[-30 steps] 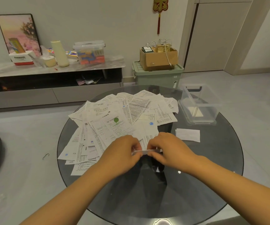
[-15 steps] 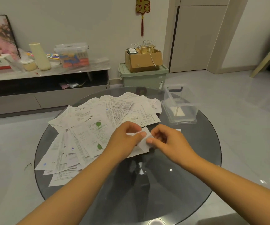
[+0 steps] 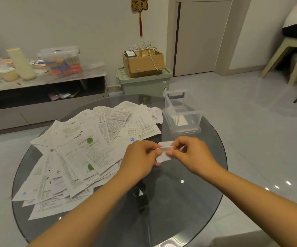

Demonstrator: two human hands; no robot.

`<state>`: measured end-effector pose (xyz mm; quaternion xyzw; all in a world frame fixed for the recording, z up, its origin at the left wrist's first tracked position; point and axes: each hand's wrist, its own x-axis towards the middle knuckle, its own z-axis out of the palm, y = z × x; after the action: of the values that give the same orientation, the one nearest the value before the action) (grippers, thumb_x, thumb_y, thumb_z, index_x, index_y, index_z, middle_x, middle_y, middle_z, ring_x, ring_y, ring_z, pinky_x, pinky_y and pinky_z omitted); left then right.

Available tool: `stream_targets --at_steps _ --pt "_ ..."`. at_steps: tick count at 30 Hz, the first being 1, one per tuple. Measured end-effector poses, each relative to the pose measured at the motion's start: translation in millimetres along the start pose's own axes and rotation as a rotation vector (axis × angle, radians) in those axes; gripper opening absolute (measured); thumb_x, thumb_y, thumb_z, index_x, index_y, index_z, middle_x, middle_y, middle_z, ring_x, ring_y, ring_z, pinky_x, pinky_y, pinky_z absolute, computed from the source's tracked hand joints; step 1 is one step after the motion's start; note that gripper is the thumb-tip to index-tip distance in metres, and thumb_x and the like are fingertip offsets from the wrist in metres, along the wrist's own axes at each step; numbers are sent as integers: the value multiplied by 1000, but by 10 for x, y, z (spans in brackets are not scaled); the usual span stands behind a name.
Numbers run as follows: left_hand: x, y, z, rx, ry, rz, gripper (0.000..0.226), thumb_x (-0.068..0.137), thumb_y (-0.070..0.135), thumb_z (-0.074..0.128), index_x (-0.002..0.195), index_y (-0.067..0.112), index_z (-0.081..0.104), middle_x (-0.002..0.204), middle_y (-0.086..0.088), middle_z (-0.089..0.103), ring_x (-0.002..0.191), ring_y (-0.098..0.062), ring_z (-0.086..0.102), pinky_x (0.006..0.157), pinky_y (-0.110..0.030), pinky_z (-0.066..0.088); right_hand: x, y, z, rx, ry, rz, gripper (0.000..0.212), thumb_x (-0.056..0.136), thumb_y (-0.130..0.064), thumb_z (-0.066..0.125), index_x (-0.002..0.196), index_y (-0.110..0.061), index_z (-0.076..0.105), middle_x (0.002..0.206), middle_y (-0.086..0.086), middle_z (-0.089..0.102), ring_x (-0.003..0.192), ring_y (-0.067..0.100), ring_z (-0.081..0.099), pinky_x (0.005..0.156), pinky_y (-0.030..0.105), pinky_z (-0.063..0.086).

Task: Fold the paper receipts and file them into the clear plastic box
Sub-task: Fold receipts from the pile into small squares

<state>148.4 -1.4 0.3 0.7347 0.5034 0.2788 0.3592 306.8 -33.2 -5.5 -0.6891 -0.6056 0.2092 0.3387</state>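
A small folded white receipt [image 3: 163, 154] is held above the round dark glass table [image 3: 188, 202]. My left hand [image 3: 140, 155] pinches its left end and my right hand [image 3: 190, 154] pinches its right end. A wide pile of unfolded printed receipts [image 3: 83, 150] covers the table's left and far half. The clear plastic box [image 3: 182, 113] stands open at the far right of the table, just beyond my right hand, with a folded paper lying in its bottom. Another small white slip [image 3: 165, 143] lies on the glass behind the held receipt.
A green storage bin [image 3: 144, 84] with a cardboard box [image 3: 144, 63] on it stands behind the table. A low TV cabinet [image 3: 42, 97] runs along the left wall with a lidded container and bottles. A plastic stool [image 3: 285, 59] is at the far right.
The view has swung to the right. Both hands have lifted the folded receipt off the table edge and carried it right, toward the clear box.
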Motion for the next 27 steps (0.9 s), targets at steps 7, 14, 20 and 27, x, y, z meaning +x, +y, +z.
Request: stream_targets --at_steps 7,14,20,27 --pt "91 -4 184 142 89 140 34 90 17 59 123 22 54 112 7 56 95 -6 55 81 -11 39 157 168 -24 40 41 151 12 80 -20 72 78 -12 63 72 6 66 74 22 64 68 25 47" --pt "166 -37 333 373 89 343 28 91 12 52 118 17 56 125 4 48 118 -12 38 95 -18 26 255 269 -55 93 107 139 9 83 -19 68 80 -14 62 65 -3 57 66 14 55 62 21 42" --pt "189 -54 346 298 165 281 38 88 8 53 125 17 49 129 3 44 119 -11 36 102 -23 31 223 275 -121 90 214 -59 7 85 -12 65 86 -17 70 75 -5 66 71 8 61 69 15 49" --pt "200 -205 382 401 18 343 39 88 9 48 122 27 52 123 11 48 111 -12 44 89 -15 19 178 384 -62 -122 37 -63 20 88 -12 62 105 -14 71 109 0 69 101 16 63 87 16 42"
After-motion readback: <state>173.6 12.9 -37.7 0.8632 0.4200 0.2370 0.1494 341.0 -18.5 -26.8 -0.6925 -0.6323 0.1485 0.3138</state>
